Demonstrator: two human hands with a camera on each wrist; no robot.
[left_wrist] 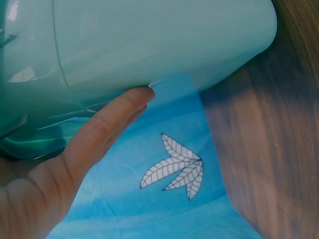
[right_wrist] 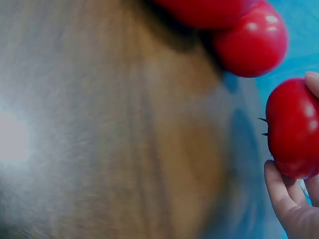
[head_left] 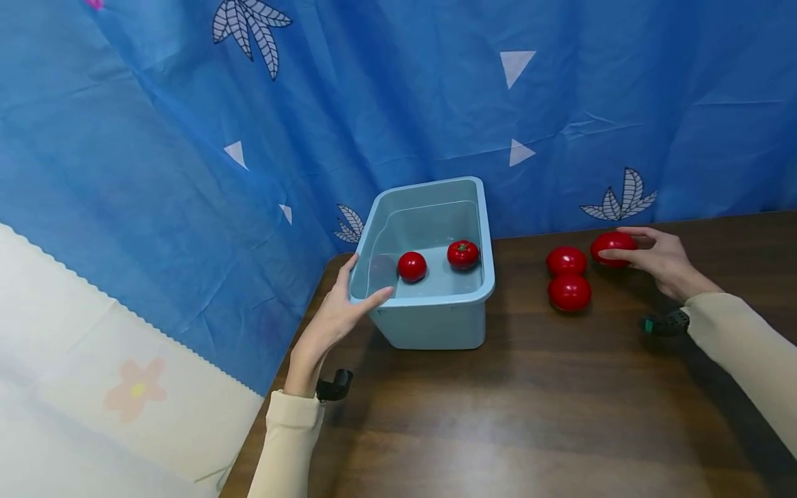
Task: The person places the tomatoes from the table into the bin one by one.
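A red tomato (head_left: 613, 249) is held in my right hand (head_left: 663, 259), thumb on one side and fingers on the other. In the right wrist view the held tomato (right_wrist: 294, 129) shows thin green sepal tips at its left edge. Two more tomatoes lie touching each other just left of it, a rear one (head_left: 566, 261) and a front one (head_left: 569, 292). My left hand (head_left: 339, 311) rests at the near left corner of a light blue plastic bin (head_left: 429, 325), thumb and fingers spread. Straight fingers (left_wrist: 107, 124) touch the bin's outer wall. Inside the bin sit two tomatoes, left (head_left: 411, 266) and right (head_left: 463, 254).
The bin stands on a dark wooden table (head_left: 498, 415), close to a blue patterned curtain (head_left: 423, 90) along the back and left. A pale cloth (head_left: 93, 373) with a flower print hangs at the lower left.
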